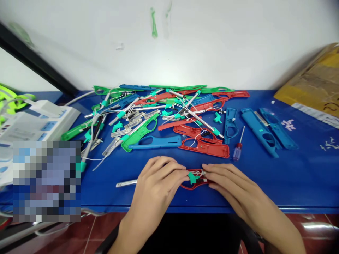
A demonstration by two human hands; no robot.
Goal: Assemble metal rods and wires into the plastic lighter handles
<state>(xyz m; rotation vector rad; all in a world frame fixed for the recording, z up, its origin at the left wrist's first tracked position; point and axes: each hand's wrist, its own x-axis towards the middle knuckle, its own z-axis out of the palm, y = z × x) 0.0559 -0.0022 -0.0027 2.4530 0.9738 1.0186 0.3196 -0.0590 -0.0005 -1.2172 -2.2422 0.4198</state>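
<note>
Near the table's front edge lies a red lighter casing (188, 187), its inside facing up, with a green trigger (192, 177), white wires and a small dark part in it. From the left, my left hand (159, 188) grips it with bent fingers, the fingertips at the trigger. A silver lighter tube (126, 183) sticks out to the left from under that hand. My right hand (234, 187) closes over the casing's other end, fingertips by a small metal piece at the wires. Both hands cover much of the casing.
Behind my hands spreads a pile of lighter parts: red casing halves (212, 148), a blue casing half (161, 141), tubes and green triggers. A screwdriver (237, 151) lies to the right, near more blue casings (261, 132). A cardboard box (312, 81) and a power strip (50, 120) flank them.
</note>
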